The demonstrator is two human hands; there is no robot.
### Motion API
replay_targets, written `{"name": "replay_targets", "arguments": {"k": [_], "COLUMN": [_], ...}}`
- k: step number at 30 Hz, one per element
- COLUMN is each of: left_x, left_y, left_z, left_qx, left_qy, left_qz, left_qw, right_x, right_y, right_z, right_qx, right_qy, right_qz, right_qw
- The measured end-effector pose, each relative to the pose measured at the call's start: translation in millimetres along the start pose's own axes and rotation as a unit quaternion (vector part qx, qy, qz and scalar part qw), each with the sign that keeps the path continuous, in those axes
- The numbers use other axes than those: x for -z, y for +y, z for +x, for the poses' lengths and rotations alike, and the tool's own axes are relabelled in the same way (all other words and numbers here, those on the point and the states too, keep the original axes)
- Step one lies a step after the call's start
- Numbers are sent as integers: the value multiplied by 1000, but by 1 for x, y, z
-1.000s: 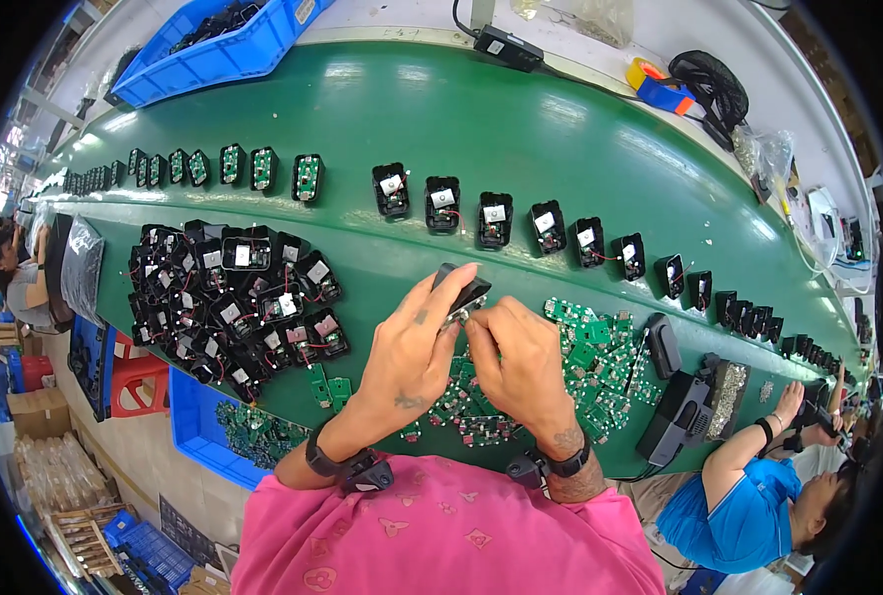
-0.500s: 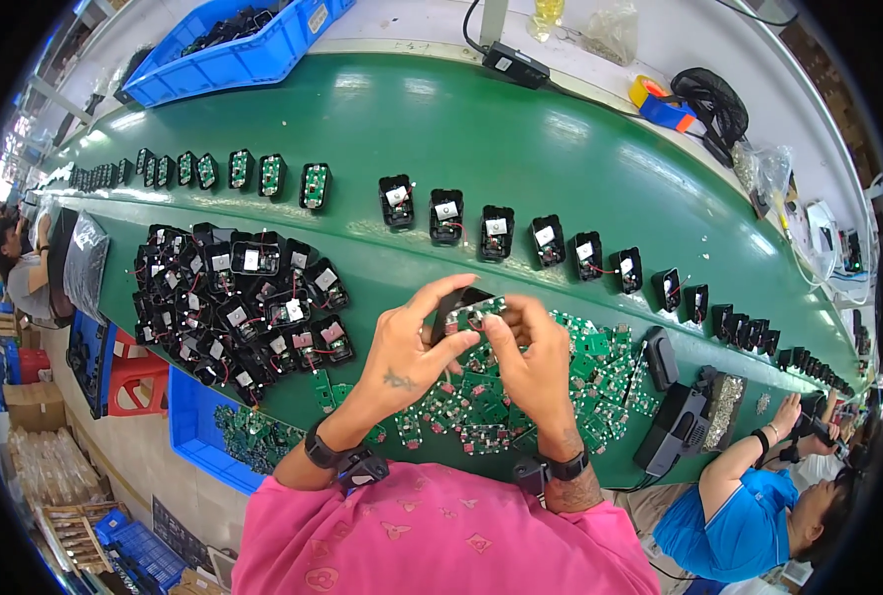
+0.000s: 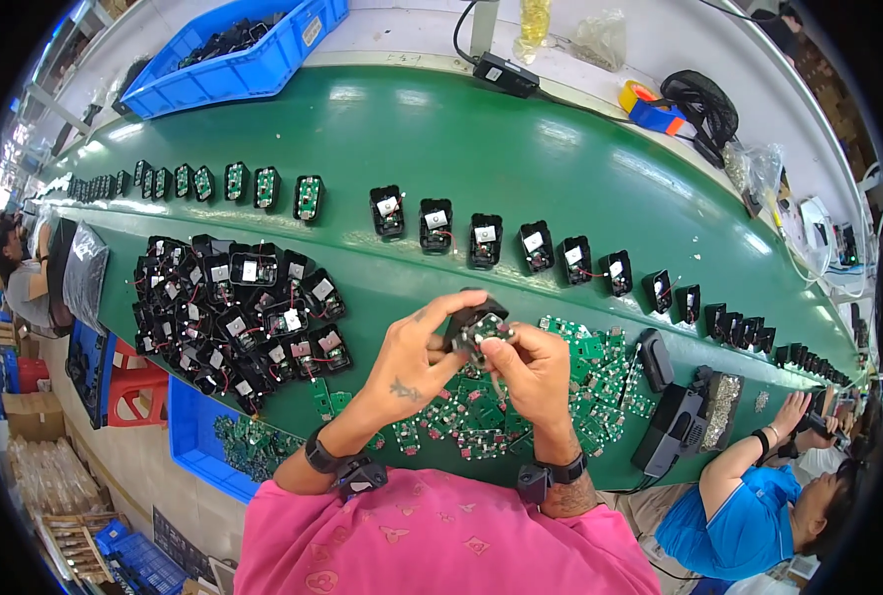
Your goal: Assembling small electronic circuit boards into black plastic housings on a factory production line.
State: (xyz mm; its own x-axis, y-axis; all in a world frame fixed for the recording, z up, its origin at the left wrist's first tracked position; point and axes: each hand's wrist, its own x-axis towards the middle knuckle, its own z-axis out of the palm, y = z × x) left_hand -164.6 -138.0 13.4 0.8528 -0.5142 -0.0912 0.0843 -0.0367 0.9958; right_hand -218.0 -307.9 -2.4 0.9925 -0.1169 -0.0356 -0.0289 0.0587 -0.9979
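My left hand [image 3: 400, 375] is closed around a small black plastic housing [image 3: 474, 303], held up over the green table. Against the housing's open side lies a green circuit board [image 3: 483, 327], pinched by the thumb and fingers of my right hand [image 3: 537, 379]. My fingers partly cover both parts, so I cannot tell how far the board sits inside. Below my hands spreads a heap of loose green circuit boards [image 3: 592, 392]. To the left of them is a pile of black housings [image 3: 233, 322] with silvery parts and red wires.
Black housings [image 3: 484, 241] stand in a row along the green table [image 3: 412, 129]; those at left show green boards. A blue bin [image 3: 293, 55] is at the back left, another blue bin [image 3: 189, 426] near left. Black devices [image 3: 672, 431] lie right, beside a co-worker in blue [image 3: 729, 521].
The circuit board has tilted and come closer against the housing. My hands have turned the housing a little, and my right fingers have shifted on the board.
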Motion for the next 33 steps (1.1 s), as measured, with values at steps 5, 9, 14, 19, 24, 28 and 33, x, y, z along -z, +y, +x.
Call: {"name": "replay_targets", "arguments": {"k": [5,9,14,19,24,28,33], "left_x": [-6,-14,-19,-18,-5,-11,-17], "left_y": [-6,-7,-16,-8,1,-14,-17], "left_z": [1,4,2,2,-2,-4,-1], "left_qx": [-62,-153,-159,-106,-9,15,-64], "left_qy": [53,107,136,119,-24,49,62], "left_qz": [82,160,171,69,-138,-77,41], "left_qw": [993,969,963,985,990,996,995], "right_x": [11,5,-3,-6,-2,-9,-21], "right_y": [-8,-18,-19,-20,-19,-7,-7], "right_z": [1,-3,-5,0,1,-2,1], "right_qx": [14,2,-31,77,74,105,60], "right_qy": [-27,-37,0,76,94,98,101], "right_qz": [-116,-127,-88,-208,-249,-270,-180], "right_qw": [993,991,996,972,961,952,977]}}
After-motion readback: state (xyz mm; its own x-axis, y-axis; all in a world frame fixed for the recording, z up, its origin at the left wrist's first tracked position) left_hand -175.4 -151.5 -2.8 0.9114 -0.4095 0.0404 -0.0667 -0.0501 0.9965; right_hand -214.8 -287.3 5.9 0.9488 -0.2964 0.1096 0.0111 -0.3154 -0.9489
